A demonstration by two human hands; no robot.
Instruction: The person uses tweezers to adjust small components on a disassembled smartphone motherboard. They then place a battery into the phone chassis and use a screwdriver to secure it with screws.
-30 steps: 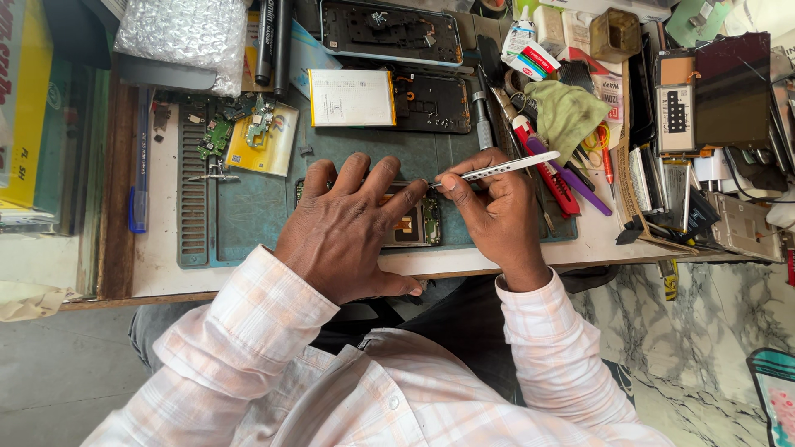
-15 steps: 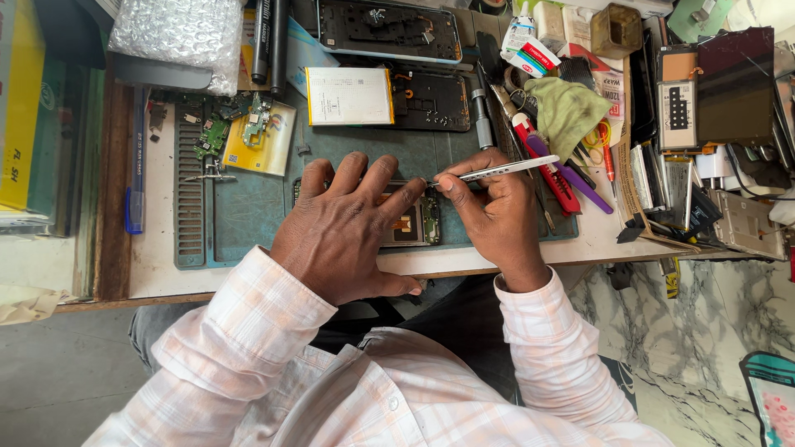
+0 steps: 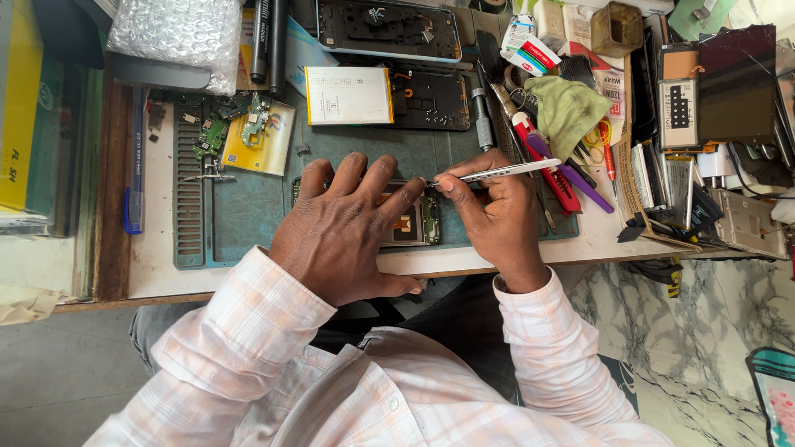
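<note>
An opened phone (image 3: 416, 222) lies on the teal work mat (image 3: 248, 207) near the bench's front edge. My left hand (image 3: 344, 228) lies flat over it, fingers spread, pressing it down and hiding most of it. My right hand (image 3: 493, 217) pinches silver tweezers (image 3: 497, 173), whose tips point left at the phone's upper edge beside my left fingertips.
Behind the mat lie a second opened phone with a white battery (image 3: 348, 95), a phone back frame (image 3: 389, 29), small circuit boards (image 3: 240, 128) and a blue pen (image 3: 135, 165). Right of my hands are a green cloth (image 3: 571, 108), screwdrivers (image 3: 563, 178), boxes and phone parts. Bubble wrap (image 3: 178, 33) sits far left.
Both hands stay on the phone. The tweezers have tilted slightly and their tips have shifted a little along the phone's upper edge.
</note>
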